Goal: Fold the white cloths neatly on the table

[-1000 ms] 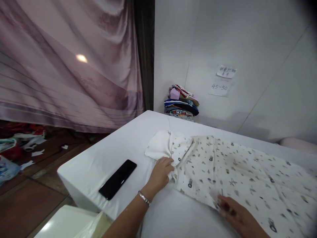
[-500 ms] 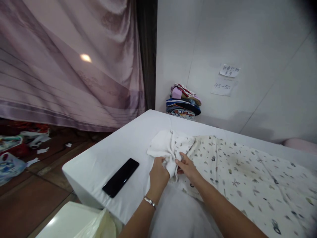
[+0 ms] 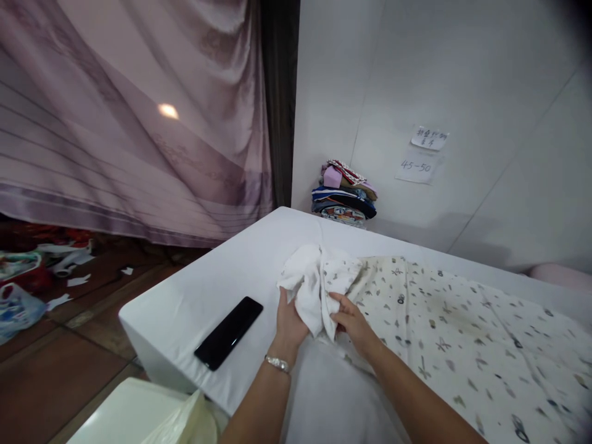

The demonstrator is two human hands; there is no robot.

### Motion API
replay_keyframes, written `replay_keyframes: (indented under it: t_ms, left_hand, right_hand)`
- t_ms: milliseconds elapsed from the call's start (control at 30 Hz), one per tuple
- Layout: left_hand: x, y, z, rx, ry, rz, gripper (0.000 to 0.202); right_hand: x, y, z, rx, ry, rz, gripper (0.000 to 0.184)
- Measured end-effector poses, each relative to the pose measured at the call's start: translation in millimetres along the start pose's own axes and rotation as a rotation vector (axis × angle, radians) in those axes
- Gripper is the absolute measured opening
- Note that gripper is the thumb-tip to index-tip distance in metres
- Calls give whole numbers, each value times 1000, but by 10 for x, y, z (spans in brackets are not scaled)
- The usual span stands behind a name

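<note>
A white cloth (image 3: 444, 320) with small grey and green prints lies along the right side of the table, its left end bunched into loose folds (image 3: 319, 277). My left hand (image 3: 291, 324) is at the lower left of the folds, thumb stretched out and palm turned up; its other fingers go under the fabric and are partly hidden. From the right, my right hand (image 3: 351, 320) pinches a fold edge between thumb and fingers. A bracelet (image 3: 277, 363) circles my left wrist.
A black phone (image 3: 229, 333) lies on the white-covered table (image 3: 263, 253), left of my hands. Folded clothes (image 3: 345, 194) are stacked by the wall beyond the far edge. A pale bin with a bag (image 3: 185, 419) stands at the near left. Litter and bags (image 3: 21, 308) cover the floor.
My left hand has gone from a closed grip on the fold to an outstretched thumb and upturned palm. The bunched cloth has spread and hangs lower between my hands. My right hand still pinches it.
</note>
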State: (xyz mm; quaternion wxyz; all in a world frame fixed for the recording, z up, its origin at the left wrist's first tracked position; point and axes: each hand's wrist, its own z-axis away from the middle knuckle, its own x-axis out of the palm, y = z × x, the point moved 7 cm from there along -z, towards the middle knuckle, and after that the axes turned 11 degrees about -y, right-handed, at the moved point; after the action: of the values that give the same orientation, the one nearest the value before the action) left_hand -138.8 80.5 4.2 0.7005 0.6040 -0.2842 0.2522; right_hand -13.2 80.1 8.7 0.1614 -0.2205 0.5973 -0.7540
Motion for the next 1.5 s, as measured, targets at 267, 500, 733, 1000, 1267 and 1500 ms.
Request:
replay_keyframes:
  t_ms: [267,500,733,1000,1267,1500]
  left_hand:
    - [355,264,273,360,122,-1033,15]
    - [107,-142,248,-55,93,-532,20]
    - [-44,-266,251,-94,132,436,32]
    - [-195,166,296,321,459,-265,18]
    - [918,313,433,631,-188,-1679,31]
    - [656,-109,405,347,-188,-1469,51]
  right_hand:
    - [-523,-209,0,9,347,747,63]
    - [-364,-331,-273,-81,230,983,55]
    - [-254,-207,-458,23,236,1001,51]
    - [-650,-60,-394,-74,332,512,27]
    - [-537,127,14,-150,91,-371,25]
    - [-554,253,64,-115,212,-172,19]
